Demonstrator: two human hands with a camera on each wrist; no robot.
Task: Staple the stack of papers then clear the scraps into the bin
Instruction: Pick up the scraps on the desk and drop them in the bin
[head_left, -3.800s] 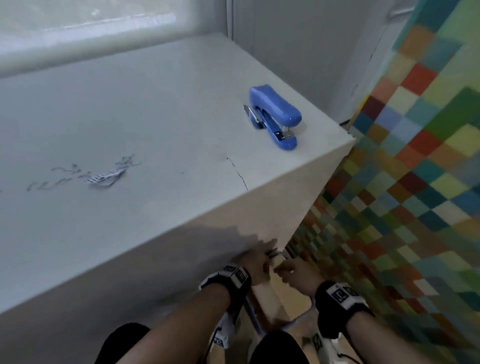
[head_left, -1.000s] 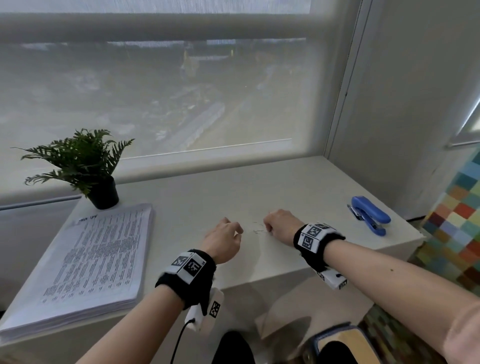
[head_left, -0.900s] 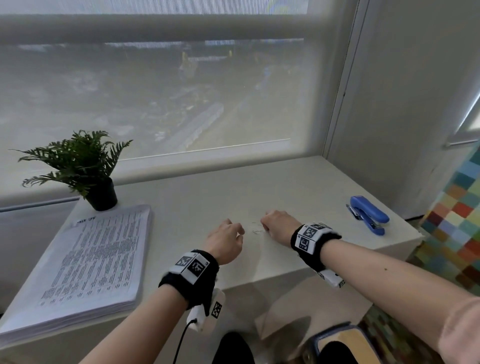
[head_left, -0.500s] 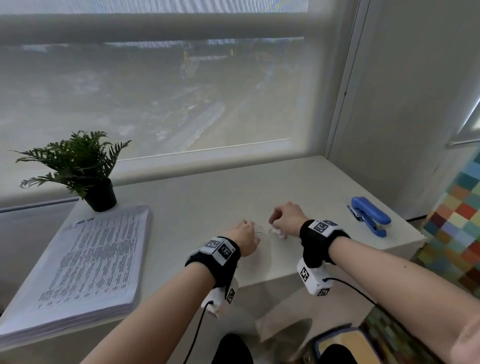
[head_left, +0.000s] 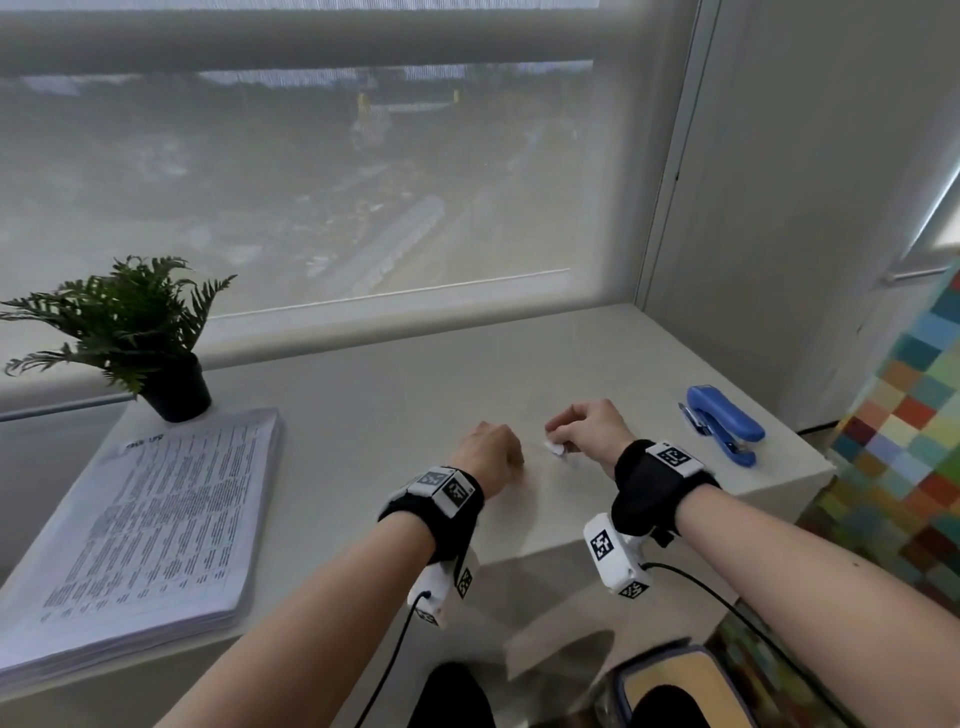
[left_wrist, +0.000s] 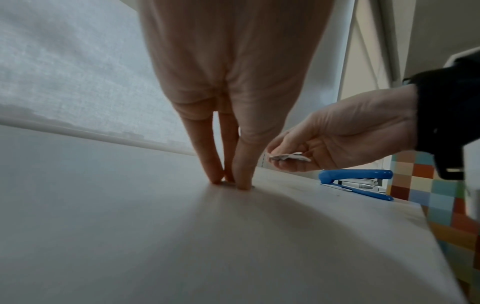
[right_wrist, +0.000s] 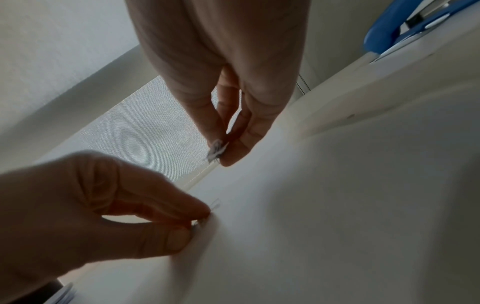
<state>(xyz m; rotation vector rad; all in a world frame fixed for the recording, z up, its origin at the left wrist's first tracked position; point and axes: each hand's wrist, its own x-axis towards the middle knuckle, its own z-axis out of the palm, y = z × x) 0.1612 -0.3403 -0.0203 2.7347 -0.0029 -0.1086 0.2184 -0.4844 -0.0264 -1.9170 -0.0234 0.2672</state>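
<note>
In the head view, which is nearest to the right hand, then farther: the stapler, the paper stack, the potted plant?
From the right hand:
1. Stapler, just to its right near the table's right edge.
2. Paper stack, far left, front.
3. Potted plant, far left, by the window.

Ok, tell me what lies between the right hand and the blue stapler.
Only bare tabletop lies between the right hand, which pinches a paper scrap, and the stapler; the head view shows it.

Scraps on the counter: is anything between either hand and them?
Nothing visible. The right hand already pinches a paper scrap above the counter. The left hand's fingertips are down on thin scraps on the counter. The stapler lies off to the right.
</note>
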